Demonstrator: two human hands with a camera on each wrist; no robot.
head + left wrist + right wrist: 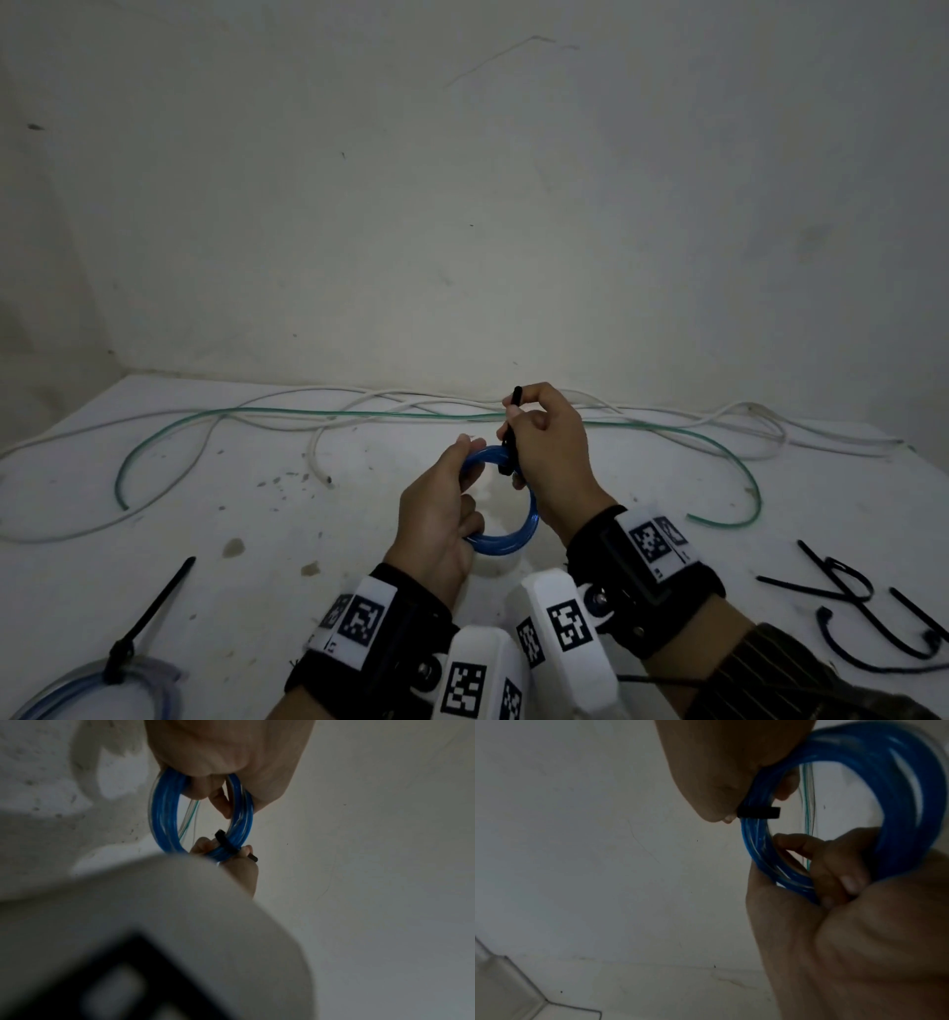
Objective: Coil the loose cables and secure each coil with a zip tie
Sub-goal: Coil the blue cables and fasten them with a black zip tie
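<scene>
A blue cable coil [506,540] is held upright above the white table [257,514], in front of me. My left hand [441,509] grips the coil's left side, fingers curled through the ring [164,813]. A black zip tie [511,431] wraps the coil's top right [226,843]. My right hand [544,442] pinches this tie, its tail sticking up past the thumb. In the right wrist view the tie's band [758,812] crosses the blue strands [911,791] beside my right fingertips.
Loose white cable [318,457] and green cable [169,437] sprawl across the table's far side by the wall. A tied blue coil [102,683] with its black tie lies at the near left. Several black zip ties [852,596] lie at the near right.
</scene>
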